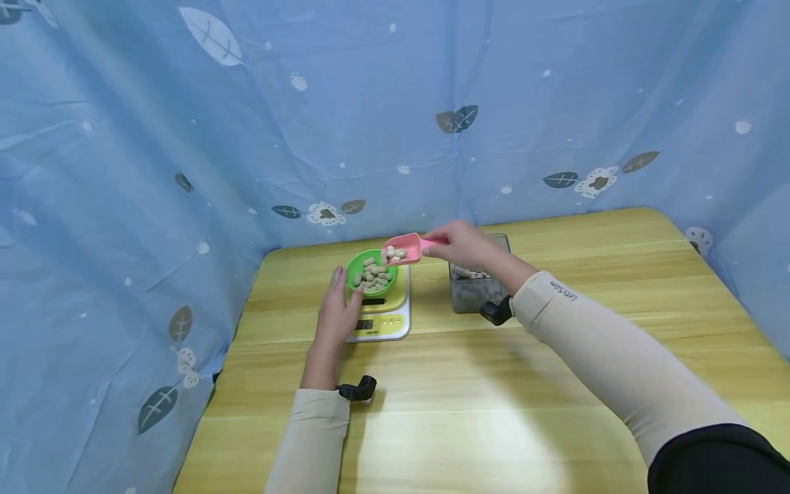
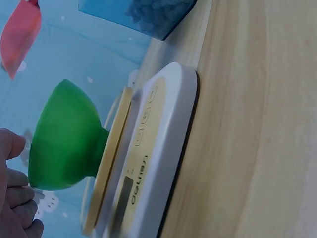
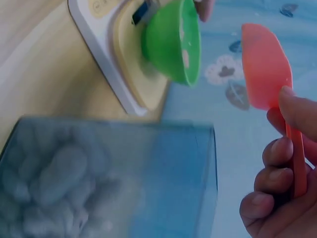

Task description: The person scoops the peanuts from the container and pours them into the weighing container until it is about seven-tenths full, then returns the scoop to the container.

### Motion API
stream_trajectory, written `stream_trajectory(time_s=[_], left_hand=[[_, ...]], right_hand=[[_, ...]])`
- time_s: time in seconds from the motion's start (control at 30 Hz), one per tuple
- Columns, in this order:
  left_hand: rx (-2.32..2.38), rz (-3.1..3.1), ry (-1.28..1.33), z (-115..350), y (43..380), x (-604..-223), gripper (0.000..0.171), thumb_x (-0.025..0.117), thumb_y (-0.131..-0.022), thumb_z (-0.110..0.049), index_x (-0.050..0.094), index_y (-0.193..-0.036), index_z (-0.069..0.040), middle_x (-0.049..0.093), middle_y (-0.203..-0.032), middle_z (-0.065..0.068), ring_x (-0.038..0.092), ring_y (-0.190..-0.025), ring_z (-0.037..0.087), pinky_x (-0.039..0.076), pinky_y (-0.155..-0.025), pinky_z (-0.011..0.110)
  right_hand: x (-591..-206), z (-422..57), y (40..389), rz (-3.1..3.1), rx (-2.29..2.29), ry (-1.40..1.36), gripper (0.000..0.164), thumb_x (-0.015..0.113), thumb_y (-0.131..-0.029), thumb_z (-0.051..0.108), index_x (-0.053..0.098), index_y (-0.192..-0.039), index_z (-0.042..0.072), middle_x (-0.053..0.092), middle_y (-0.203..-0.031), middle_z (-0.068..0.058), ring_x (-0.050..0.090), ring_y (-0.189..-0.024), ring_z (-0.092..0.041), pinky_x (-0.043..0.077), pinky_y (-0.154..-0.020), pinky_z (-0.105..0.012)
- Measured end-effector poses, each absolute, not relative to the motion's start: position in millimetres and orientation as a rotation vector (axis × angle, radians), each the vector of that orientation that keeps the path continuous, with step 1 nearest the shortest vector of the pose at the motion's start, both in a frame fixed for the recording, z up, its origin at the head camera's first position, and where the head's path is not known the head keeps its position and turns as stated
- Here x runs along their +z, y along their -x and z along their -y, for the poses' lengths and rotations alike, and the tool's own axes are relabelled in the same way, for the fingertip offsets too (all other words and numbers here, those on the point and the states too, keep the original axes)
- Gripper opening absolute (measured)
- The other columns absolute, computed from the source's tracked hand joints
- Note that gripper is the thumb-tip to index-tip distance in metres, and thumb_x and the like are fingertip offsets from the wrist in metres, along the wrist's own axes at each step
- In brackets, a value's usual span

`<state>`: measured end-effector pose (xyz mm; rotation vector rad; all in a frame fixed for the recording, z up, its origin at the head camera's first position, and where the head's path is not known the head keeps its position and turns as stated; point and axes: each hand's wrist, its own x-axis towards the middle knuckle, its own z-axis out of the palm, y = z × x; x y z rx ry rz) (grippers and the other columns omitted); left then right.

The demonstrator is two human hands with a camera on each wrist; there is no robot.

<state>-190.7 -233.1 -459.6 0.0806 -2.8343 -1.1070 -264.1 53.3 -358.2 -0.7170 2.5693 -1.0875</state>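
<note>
My right hand (image 1: 465,245) grips the handle of a pink scoop (image 3: 267,69), thumb laid along it. In the head view, several pale nuts that look like unshelled peanuts (image 1: 396,254) lie in the scoop, whose front edge overlaps the right rim of a green bowl (image 2: 67,139). More of the same nuts (image 1: 373,276) fill the bowl's bottom. The bowl stands upright on the yellow platform of a white kitchen scale (image 1: 395,329). My left hand (image 1: 336,315) is at the bowl's left side, thumb and fingers spread around it, fingertips right at the rim.
A see-through grey-blue box (image 1: 463,302) with more nuts (image 3: 64,173) stands to the right of the scale, under my right forearm. The wooden table (image 1: 432,412) ends at a blue patterned curtain (image 1: 382,103) behind and at the left.
</note>
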Motion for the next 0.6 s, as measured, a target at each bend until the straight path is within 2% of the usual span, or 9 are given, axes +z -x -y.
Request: stream_trajectory(time_s=[0.1,0.23,0.37,0.5,0.6], left_hand=[[-1.161,2.824,-0.097,234,192,-463,0.066,0.044,-0.103,-0.040,0.020,-0.158,-0.011,0.010,-0.166,0.001,0.015,-0.152,0.030,0.016,-0.123,0.050],[-1.200,2.809,-0.124,233,194,-467,0.067,0.043,-0.103,-0.042,0.021,-0.158,-0.012,0.012,-0.166,0.002,0.016,-0.151,0.028,0.016,-0.124,0.048],[-1.212,2.789,-0.127,233,196,-469,0.068,0.044,-0.103,-0.042,0.021,-0.157,-0.009,0.015,-0.165,0.005,0.018,-0.151,0.029,0.017,-0.123,0.047],[-1.206,2.773,-0.121,233,198,-471,0.068,0.044,-0.103,-0.042,0.022,-0.157,-0.008,0.017,-0.165,0.007,0.020,-0.151,0.029,0.018,-0.123,0.047],[-1.201,2.768,-0.116,233,198,-471,0.068,0.044,-0.103,-0.042,0.022,-0.157,-0.008,0.018,-0.165,0.006,0.020,-0.151,0.029,0.018,-0.123,0.046]], right_hand=[[-363,-38,264,-2.589,-1.083,0.707,0.037,0.064,-0.097,0.030,0.067,-0.128,0.011,0.072,-0.113,-0.007,0.060,-0.088,-0.021,0.052,-0.077,-0.036],[-370,-20,263,-2.628,-1.036,0.715,0.037,0.064,-0.097,0.028,0.066,-0.128,0.009,0.072,-0.114,-0.009,0.060,-0.082,-0.018,0.054,-0.076,-0.033],[-373,-8,260,-2.692,-0.935,0.758,0.035,0.064,-0.097,0.025,0.067,-0.127,0.008,0.072,-0.117,-0.010,0.065,-0.088,-0.020,0.056,-0.085,-0.037],[-376,1,258,-2.766,-0.795,0.824,0.030,0.063,-0.097,0.022,0.069,-0.124,0.011,0.071,-0.118,-0.008,0.067,-0.104,-0.025,0.054,-0.096,-0.041],[-377,6,257,-2.824,-0.692,0.909,0.021,0.064,-0.096,0.020,0.073,-0.113,0.012,0.074,-0.109,-0.004,0.067,-0.104,-0.024,0.054,-0.094,-0.040]])
